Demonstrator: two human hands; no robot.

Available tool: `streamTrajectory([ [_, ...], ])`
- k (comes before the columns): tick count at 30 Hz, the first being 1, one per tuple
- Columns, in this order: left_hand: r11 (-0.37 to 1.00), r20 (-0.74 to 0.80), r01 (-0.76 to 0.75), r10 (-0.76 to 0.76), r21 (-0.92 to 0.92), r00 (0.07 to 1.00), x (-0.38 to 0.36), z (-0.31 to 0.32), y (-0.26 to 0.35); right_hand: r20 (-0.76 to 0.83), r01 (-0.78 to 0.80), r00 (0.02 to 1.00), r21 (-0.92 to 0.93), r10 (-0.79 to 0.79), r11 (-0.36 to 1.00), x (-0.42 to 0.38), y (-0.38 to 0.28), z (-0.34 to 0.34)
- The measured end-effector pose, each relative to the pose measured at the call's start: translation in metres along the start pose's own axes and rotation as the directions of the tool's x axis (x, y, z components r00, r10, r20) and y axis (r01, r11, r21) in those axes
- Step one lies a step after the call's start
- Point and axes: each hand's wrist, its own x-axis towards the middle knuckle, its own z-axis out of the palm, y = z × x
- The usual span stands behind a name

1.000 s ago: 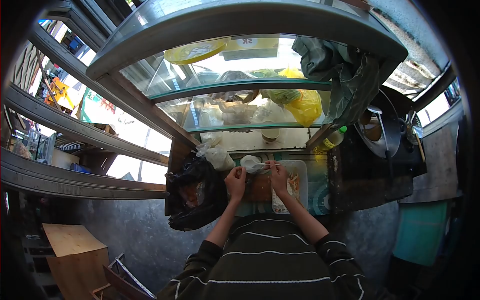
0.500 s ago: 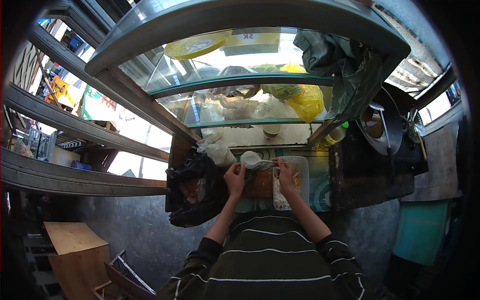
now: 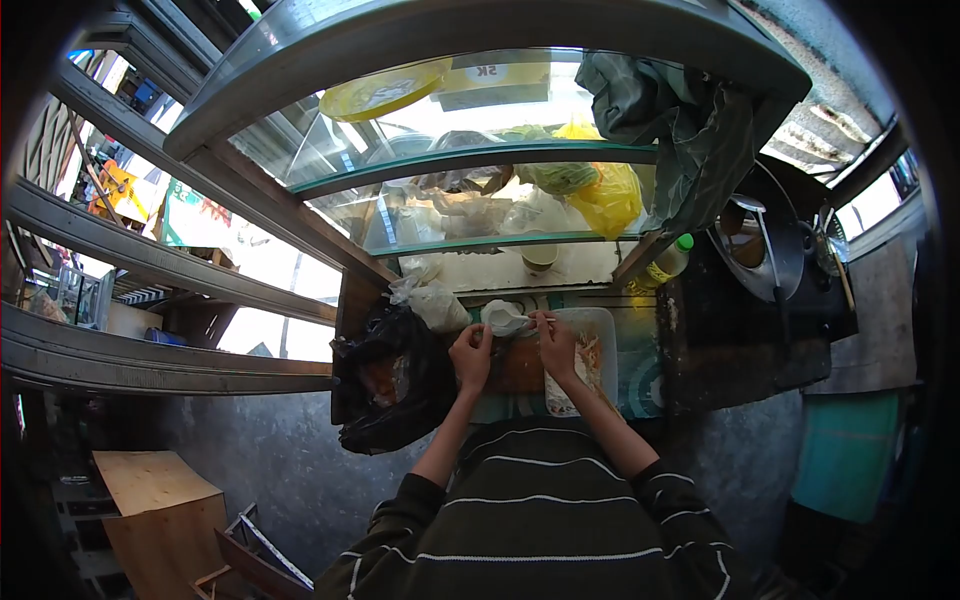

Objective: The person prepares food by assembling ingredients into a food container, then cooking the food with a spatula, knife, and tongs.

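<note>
My left hand (image 3: 469,358) is closed, its fingertips raised at the lower left edge of a small white rounded thing (image 3: 501,317). Crumpled, thin, pale plastic shows on that thing's right side. My right hand (image 3: 557,347) pinches a thin pale stick-like piece (image 3: 546,317) beside it; what my left fingers hold, I cannot tell. Beneath my right hand stands a clear plastic tub (image 3: 605,330) with pale shreds and white stuff inside. A brown wooden board (image 3: 515,365) lies between my hands.
Left of my hands are a knotted clear bag of white stuff (image 3: 438,308) and a black plastic bag (image 3: 400,425). A cup (image 3: 540,257) stands ahead below glass shelves. To the right are a green-capped bottle (image 3: 668,266) and a large metal pan (image 3: 785,250).
My right hand has moved a little left and up, closer to the white rounded thing. My left hand has stayed nearly in place. The view has shifted slightly.
</note>
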Motion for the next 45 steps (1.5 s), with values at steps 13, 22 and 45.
streamTrajectory([
  [13, 1.0, -0.011, 0.009, -0.009, -0.025, 1.0, -0.001, -0.004, 0.003, -0.057, 0.003, 0.998, 0.144, 0.005, 0.99, 0.0, 0.005, -0.001],
  [22, 0.999, -0.041, -0.034, 0.034, 0.003, 0.999, 0.0, -0.002, 0.005, 0.057, -0.227, 0.974, 0.357, 0.221, 0.906, 0.002, 0.003, -0.009],
  [45, 1.0, -0.054, -0.023, 0.023, 0.01, 0.998, 0.003, 0.001, 0.003, 0.005, -0.041, 0.999, 0.063, 0.041, 0.997, 0.003, -0.021, -0.01],
])
